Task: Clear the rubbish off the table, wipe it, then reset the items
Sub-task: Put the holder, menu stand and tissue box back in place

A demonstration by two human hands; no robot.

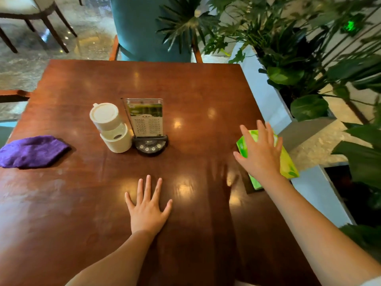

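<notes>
In the head view, the green-and-yellow soft tissue pack [288,162] lay at the right edge of the glossy brown wooden desk [185,89], under the spread right hand [260,153]. The left hand [147,211] lay flat and spread at lower centre, holding nothing. The pack looked light, squashy and slick-wrapped, best taken across its long sides.

Bare table [185,89] beyond the menu stand [145,118], white dispenser [111,126] seemingly touching.
</notes>
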